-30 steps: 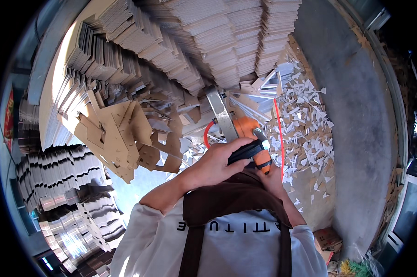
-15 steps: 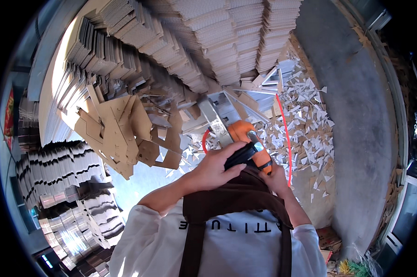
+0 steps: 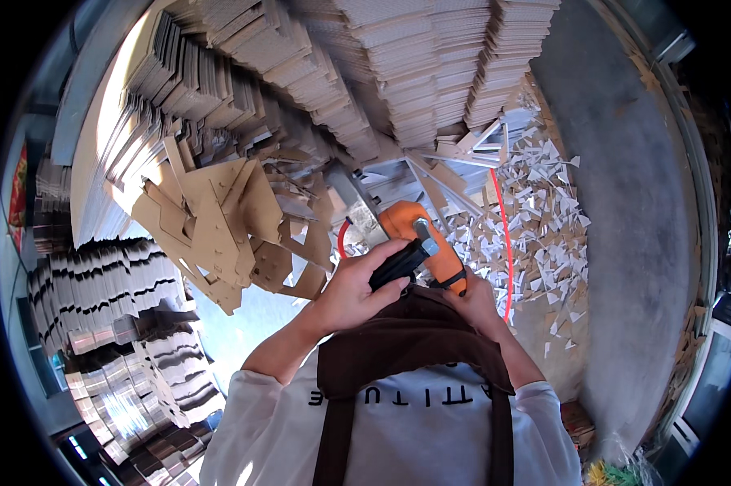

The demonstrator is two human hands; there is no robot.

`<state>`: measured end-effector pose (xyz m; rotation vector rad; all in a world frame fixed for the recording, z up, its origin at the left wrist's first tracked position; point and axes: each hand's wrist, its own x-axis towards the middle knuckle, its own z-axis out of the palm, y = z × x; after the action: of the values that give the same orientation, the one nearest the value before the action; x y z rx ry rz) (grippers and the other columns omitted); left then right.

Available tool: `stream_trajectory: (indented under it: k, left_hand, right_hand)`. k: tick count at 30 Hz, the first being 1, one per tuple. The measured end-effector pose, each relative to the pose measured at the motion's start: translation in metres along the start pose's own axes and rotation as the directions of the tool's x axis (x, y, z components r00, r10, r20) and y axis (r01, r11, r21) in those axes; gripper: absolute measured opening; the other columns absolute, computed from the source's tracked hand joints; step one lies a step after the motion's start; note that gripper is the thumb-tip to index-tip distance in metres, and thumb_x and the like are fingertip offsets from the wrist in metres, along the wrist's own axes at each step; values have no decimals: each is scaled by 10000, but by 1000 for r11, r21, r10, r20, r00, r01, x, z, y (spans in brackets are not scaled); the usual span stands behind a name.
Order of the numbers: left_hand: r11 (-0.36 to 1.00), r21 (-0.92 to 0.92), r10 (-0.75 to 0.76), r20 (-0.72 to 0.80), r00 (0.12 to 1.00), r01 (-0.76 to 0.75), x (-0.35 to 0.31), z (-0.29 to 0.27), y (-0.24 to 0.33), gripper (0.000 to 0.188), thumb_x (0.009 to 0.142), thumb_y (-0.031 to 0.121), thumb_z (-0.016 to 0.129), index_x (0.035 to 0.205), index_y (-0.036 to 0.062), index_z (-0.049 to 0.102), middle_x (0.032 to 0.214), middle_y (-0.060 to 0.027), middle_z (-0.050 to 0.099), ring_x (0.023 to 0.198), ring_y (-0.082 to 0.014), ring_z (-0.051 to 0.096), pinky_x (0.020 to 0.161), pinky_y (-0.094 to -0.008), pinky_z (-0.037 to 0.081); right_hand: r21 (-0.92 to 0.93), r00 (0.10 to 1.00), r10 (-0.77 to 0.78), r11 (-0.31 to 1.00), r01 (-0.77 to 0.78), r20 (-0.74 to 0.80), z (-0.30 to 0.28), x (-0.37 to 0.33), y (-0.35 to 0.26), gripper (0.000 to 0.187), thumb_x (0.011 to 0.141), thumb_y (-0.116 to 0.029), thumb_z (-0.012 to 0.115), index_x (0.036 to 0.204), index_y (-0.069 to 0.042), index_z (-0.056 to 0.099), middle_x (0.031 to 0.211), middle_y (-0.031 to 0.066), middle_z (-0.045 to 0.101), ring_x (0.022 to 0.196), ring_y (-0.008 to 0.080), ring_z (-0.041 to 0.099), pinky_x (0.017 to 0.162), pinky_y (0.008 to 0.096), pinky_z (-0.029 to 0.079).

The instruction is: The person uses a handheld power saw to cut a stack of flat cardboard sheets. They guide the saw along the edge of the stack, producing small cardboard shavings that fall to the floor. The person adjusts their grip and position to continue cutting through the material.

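In front of my chest I hold an orange handheld power tool [image 3: 440, 253] with a boxy metal head [image 3: 359, 212] pointing away to the left. My left hand [image 3: 351, 298] is closed round its black side handle [image 3: 399, 263], the thumb lying along it. At the near end of the orange body, my right hand [image 3: 476, 303] is wrapped round the grip, its fingers partly hidden. A red hose [image 3: 343, 236] curves beside the metal head. Whether the head touches anything cannot be made out.
Tall stacks of cut cardboard sheets [image 3: 430, 73] rise ahead. Loose brown cardboard offcuts [image 3: 220, 219] lean at the left, above more bundled stacks [image 3: 106, 283]. White and brown scraps [image 3: 544, 227] litter the floor at the right, crossed by a red line [image 3: 503, 219]. Grey floor [image 3: 624, 243] runs beyond.
The tool and both hands have shifted a little to the left, its metal head closer to the brown offcuts. My grip on it stays the same.
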<state>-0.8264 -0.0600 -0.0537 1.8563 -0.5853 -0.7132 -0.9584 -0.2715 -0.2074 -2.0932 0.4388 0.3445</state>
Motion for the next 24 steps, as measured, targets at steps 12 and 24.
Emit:
stream_trajectory:
  k: [12, 24]
  left_hand:
    - [997, -30, -66, 22, 998, 66, 8, 0, -7, 487, 874, 41, 666, 1333, 15, 509, 1003, -47, 669, 866, -69, 599, 787, -234, 488]
    - [999, -43, -11, 89, 996, 15, 10, 22, -23, 498, 879, 61, 673, 1344, 26, 497, 1069, -81, 688, 936, -107, 654, 844, -273, 516]
  right_hand:
    - [5, 999, 23, 1000, -23, -40, 9, 5, 8, 466, 740, -301, 727, 1067, -12, 562, 743, 246, 652, 735, 439, 648, 681, 501, 511]
    - [66, 998, 47, 997, -45, -34, 16, -22, 35, 549, 744, -318, 724, 1158, 7, 565, 771, 251, 660, 771, 441, 652, 699, 483, 516]
